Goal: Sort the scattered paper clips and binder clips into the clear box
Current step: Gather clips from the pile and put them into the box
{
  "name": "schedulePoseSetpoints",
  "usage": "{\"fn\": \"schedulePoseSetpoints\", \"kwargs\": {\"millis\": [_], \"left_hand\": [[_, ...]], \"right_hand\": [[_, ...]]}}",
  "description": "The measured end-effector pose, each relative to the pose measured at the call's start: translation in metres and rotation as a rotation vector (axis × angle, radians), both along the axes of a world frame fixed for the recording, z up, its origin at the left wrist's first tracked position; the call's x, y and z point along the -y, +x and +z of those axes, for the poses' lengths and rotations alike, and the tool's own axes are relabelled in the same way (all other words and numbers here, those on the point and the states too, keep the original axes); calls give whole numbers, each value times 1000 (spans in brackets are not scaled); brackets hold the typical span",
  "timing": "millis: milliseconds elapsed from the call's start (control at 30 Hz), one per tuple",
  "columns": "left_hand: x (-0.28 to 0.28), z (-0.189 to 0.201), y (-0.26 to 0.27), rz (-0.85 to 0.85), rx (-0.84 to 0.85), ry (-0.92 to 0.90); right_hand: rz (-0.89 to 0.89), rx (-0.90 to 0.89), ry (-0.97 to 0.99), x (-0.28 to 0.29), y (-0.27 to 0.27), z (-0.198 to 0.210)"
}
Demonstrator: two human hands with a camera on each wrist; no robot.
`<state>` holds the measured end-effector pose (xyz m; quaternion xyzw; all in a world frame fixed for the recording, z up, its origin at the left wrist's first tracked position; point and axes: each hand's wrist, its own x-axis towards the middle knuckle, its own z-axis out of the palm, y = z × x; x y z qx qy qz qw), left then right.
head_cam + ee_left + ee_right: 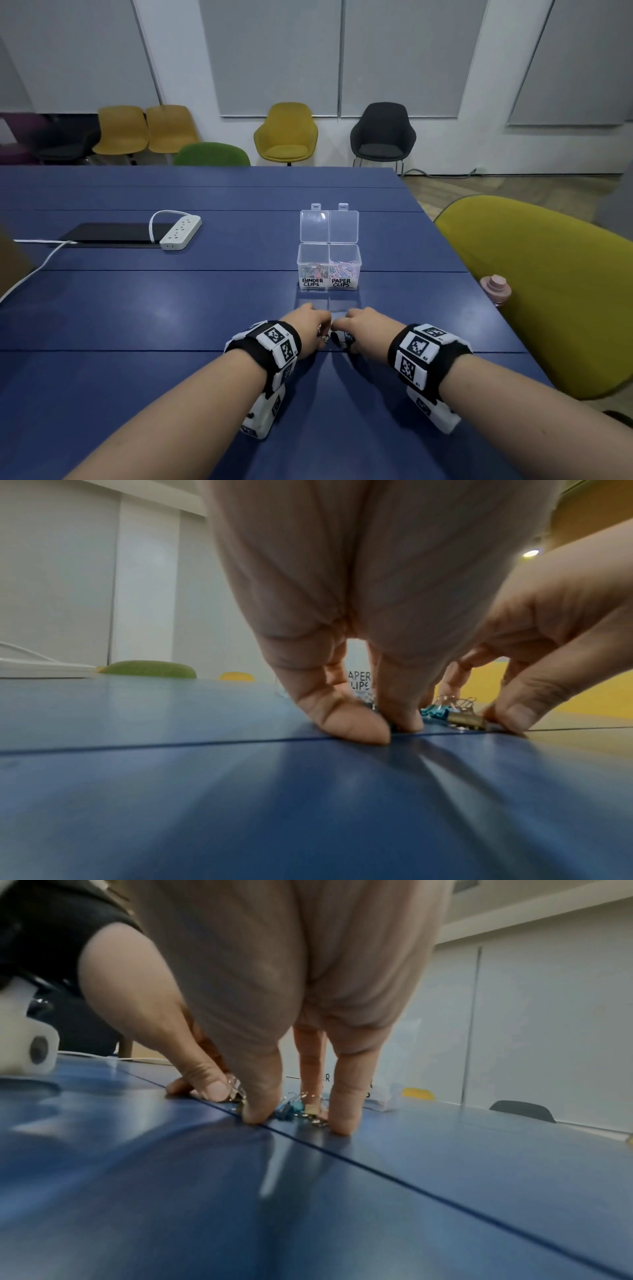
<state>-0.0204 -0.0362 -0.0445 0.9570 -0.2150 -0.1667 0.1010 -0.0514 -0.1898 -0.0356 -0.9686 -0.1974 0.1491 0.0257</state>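
The clear box [329, 263] stands open mid-table, its left half labelled BINDER CLIPS and its right half PAPER CLIPS, both holding clips. Just in front of it my two hands meet over a small cluster of binder clips. My left hand [323, 334] has thumb and finger pressed to the table [308, 791], pinching a dark clip with silver handles [368, 697]. My right hand [298, 1119] curls its thumb and fingers around a teal clip [287, 1110] and a gold clip [311, 1109]. Both clips also show in the left wrist view, teal [435, 712] and gold [466, 719].
A white power strip [180, 229] and a black pad [113, 233] lie at the far left. A pink bottle [495, 287] and an olive chair [548, 291] sit by the table's right edge. Chairs line the far wall.
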Motion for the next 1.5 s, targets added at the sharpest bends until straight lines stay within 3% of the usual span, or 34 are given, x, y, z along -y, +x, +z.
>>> {"fn": "schedulePoseSetpoints", "kwargs": {"millis": [200, 467, 700, 1100, 1300, 1500], "left_hand": [[-8, 4, -2, 78, -32, 49], [-1, 12, -1, 15, -35, 184], [0, 19, 9, -49, -137, 147], [-2, 6, 23, -206, -133, 240], [-11, 13, 29, -126, -193, 32], [-22, 38, 64, 245, -253, -393]], "right_hand": [[145, 9, -127, -3, -4, 0], [251, 74, -119, -2, -10, -2], [276, 10, -25, 1, 12, 6], [286, -112, -25, -13, 49, 5], [140, -180, 180, -5, 45, 8], [-154, -225, 393, 19, 43, 17]]}}
